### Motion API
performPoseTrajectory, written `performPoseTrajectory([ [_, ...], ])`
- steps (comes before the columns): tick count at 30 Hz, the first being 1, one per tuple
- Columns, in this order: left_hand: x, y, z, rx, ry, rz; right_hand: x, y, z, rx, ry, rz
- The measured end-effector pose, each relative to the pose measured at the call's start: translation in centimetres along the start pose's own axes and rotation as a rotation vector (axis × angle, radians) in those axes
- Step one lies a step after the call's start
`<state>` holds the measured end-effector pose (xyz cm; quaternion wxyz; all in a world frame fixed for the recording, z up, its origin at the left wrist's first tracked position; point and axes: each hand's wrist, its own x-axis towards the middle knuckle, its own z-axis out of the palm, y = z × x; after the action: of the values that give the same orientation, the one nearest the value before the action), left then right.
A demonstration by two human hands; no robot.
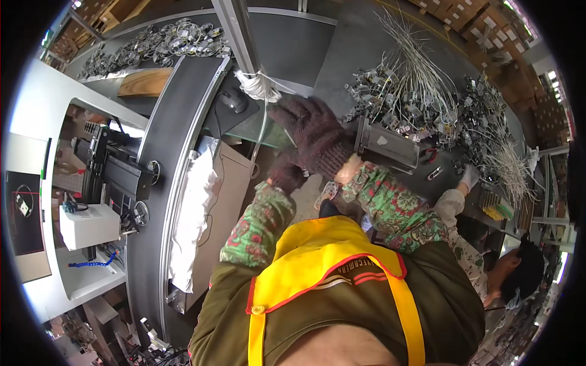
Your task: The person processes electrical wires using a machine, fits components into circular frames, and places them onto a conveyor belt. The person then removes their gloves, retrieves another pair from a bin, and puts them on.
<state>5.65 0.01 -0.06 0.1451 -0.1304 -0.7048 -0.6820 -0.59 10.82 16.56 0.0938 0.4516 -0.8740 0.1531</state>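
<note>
Hanging from the wrapped metal post [235, 36], the pale cord [264, 129] runs lengthwise toward the body. Right and nearside of the post, the left hand [287, 173] sits low, grip hidden; the right hand [312, 131], fingers loosely spread, nothing visibly held, looks nearer the cord.

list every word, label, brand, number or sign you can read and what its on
Olive top: lettering by the yellow bib's edge, not quoted here.
Cartons, upper right: pale labels, too small to read.
Screen, far left: any text too small to read.
</note>
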Motion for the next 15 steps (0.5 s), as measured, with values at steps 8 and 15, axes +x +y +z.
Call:
performPoseTrajectory([
  [8, -3.9, 16.1, -2.6, 0.009, -0.120, -0.280, -1.9, -5.5, 0.2, 0.579, 0.197, -0.194],
  [15, -7.5, 18.0, -4.2, -0.593, 0.030, -0.815, -5.2, -5.3, 3.1, 1.147, -0.109, 0.416],
])
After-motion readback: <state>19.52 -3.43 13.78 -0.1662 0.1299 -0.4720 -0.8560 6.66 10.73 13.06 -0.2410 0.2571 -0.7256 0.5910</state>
